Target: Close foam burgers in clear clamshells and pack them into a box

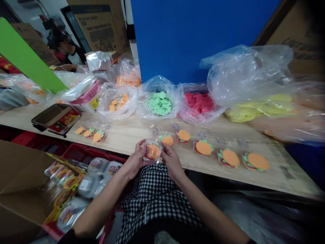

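Both my hands hold one small clear plastic case with an orange foam burger (153,151) inside, just in front of the wooden table's edge. My left hand (135,160) grips its left side, fingers curled round it. My right hand (171,160) pinches its right side. Several more foam burgers lie in a row on the table to the right, such as one at the near right (257,161) and one beside my hands (167,140). Three smaller ones (90,133) lie to the left.
Clear bags of foam pieces line the back: orange (118,102), green (159,103), red (199,103), yellow (261,107). A red basket of packed cases (88,176) sits lower left beside a cardboard box (17,176). A tin tray (50,115) is at left. A person sits far left.
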The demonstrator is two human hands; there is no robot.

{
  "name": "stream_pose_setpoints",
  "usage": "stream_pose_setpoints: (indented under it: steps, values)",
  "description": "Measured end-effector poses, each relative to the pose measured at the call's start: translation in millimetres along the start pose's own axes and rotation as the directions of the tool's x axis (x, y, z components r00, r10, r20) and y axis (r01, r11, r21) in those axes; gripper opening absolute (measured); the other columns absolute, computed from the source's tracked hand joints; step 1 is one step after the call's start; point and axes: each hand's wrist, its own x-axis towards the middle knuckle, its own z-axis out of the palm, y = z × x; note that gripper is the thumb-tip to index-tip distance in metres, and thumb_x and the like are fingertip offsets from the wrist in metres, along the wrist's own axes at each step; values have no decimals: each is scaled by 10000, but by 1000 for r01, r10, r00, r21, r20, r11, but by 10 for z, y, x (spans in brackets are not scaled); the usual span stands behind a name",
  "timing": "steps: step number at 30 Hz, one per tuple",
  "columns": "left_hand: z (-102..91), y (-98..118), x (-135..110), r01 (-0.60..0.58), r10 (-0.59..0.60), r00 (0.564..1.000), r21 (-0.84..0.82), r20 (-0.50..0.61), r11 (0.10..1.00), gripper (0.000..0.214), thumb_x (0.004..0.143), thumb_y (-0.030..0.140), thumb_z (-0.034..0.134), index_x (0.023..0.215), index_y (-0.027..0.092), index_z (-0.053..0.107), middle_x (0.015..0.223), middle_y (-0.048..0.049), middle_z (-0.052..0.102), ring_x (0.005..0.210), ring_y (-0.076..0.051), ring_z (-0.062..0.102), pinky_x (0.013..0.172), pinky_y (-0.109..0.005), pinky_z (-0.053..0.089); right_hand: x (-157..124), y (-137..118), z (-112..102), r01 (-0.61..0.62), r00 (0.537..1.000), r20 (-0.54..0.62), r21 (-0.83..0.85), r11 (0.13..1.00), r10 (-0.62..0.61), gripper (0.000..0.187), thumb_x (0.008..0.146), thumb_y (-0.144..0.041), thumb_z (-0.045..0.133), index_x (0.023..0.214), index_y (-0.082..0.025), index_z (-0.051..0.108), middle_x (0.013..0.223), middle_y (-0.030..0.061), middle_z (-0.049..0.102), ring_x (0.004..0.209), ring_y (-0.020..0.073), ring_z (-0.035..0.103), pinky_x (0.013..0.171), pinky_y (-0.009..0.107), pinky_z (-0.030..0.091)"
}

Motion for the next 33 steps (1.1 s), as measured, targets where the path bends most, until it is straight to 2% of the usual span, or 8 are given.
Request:
stream_pose_setpoints:
  steps: [4,7,13,17,21,26,30,33]
  values:
    - [55,-35,10,61,-62,997,-35,-43,998,568,729,317,608,1203,278,297,1133,-76,477,849,-179,582,672,-368,530,-56,-30,-48,76,997,-31,2,997,-76,474,687,-325,597,1139,-229,493,665,-48,485,510,80,383,475,195,323]
    - [83,-76,18,115,-119,992,-67,-49,991,624,701,281,644,1218,279,295,1140,-82,489,789,-174,604,655,-377,534,-83,-65,-88,141,989,-33,-47,989,-143,417,710,-318,576,1113,-243,495,607,-60,390,476,74,321,442,186,282]
    - [103,-77,13,161,-157,986,-84,48,983,348,722,301,620,1025,150,541,1007,-100,596,774,-171,617,623,-279,533,-93,-111,-169,157,988,-4,-75,985,-157,358,698,-346,590,1025,-225,508,655,-45,431,496,73,345,433,182,276]
    - [100,-47,-1,204,-201,979,-147,35,968,296,739,298,600,983,130,576,924,-88,637,692,-145,619,622,-267,529,-98,-152,-238,117,989,108,-119,986,-104,368,748,-412,529,1043,-194,546,575,-54,396,455,66,315,411,192,251]
    - [96,-15,-28,229,-226,973,-162,37,960,315,758,306,576,1016,126,560,912,-102,646,763,-172,622,653,-280,523,-112,-241,-333,96,966,253,-193,976,-45,482,765,-386,526,1207,-201,469,593,-51,442,480,74,371,451,201,311]
    - [96,41,-73,249,-237,967,-159,92,955,357,785,356,527,1049,116,549,965,-126,631,812,-187,615,669,-282,514,-133,-371,-420,68,928,372,-180,981,4,513,746,-321,561,1238,-235,444,655,-44,493,538,82,429,516,209,378]
    - [114,59,-97,225,-208,971,-148,122,963,340,780,375,529,1024,140,562,988,-105,617,809,-179,610,680,-296,514,-126,-419,-435,66,910,415,-197,978,22,582,677,-247,638,1228,-245,448,720,-44,517,578,85,448,536,205,392]
    - [150,36,-112,172,-159,981,-115,111,978,328,764,350,559,1036,167,545,992,-84,608,784,-166,608,683,-304,514,-126,-410,-418,134,921,388,-256,957,-25,622,612,-220,695,1196,-233,479,770,-31,551,684,121,493,646,243,414]
